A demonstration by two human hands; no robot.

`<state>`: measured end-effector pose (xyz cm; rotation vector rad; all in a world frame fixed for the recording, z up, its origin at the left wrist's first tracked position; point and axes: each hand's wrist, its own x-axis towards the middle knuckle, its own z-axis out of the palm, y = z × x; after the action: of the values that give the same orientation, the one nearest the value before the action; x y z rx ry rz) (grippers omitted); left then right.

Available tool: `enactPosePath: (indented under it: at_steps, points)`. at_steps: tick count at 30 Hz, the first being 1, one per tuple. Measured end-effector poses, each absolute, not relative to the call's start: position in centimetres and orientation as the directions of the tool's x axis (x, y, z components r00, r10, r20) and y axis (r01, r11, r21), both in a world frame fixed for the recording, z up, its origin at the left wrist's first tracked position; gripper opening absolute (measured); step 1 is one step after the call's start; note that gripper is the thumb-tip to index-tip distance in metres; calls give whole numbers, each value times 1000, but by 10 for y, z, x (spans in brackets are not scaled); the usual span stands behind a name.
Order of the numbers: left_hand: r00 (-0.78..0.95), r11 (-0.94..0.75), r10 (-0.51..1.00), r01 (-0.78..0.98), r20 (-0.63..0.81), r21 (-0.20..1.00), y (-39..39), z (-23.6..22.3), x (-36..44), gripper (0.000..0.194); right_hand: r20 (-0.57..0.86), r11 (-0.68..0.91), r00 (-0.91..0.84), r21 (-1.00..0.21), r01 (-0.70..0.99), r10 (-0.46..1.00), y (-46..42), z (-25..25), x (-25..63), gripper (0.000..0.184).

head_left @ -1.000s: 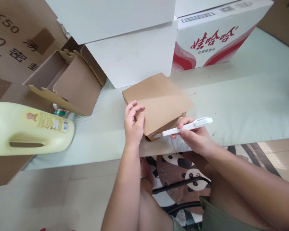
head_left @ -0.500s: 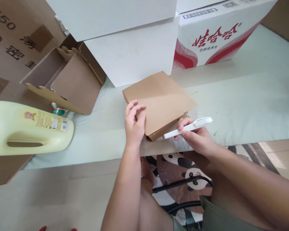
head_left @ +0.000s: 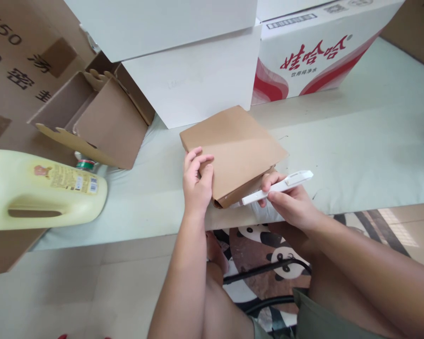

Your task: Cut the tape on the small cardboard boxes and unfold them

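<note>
Cutter: the white cutter (head_left: pixel 286 182) has slid a touch, its tip now a bit further from the box's near corner than a second ago. Small move, nothing dramatic.
Blade: the blade (head_left: pixel 236 204) sits low along the near side, by the bottom edge. Can't tell if it's touching cardboard or just beside it.
What that means: my guess is the work is now along the side rather than right at the corner. Whether anything's actually cut, no idea, too small to see.
Box: the small brown box (head_left: pixel 238 146) lies flat on the pale green cloth (head_left: pixel 339 155), turned at an angle, near the front edge. Barely budged, if at all.
Left hand: the left hand (head_left: pixel 198 183) is against the box's left edge, fingers bent, thumb and forefinger up on top. Looks like steadying, not a full grab.
Right hand: the right hand (head_left: pixel 291 200) has the cutter pinched between thumb and fingers, pretty much like a pen, forearm angled in from the lower right.
Around it: white box (head_left: pixel 198 84) right behind, red-and-white carton (head_left: pixel 314 61) beside that, yellow jug (head_left: pixel 67 197) off to the left.
</note>
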<state>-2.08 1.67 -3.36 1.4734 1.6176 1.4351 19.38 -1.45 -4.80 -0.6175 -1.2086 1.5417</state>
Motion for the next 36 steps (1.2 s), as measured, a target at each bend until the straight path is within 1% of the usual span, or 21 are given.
enactPosePath:
  at_steps: [7,19,29,36]
  points:
    - [-276,-148,925,375,262,915,17,-34,-21,18,168,25,-330,-918,-397,929,-15,-46,194,15]
    - [-269,-153,926,375,266,914,17,-35,-21,17,182,37,-326,-914,-404,928,-14,-46,193,15]
    - [-269,-151,925,386,267,910,16,-33,-21,18,164,43,-313,-932,-361,936,-13,-44,193,21]
    - [-266,-157,924,394,276,906,16,-34,-21,18,158,33,-308,-927,-373,938,-13,-46,193,19]
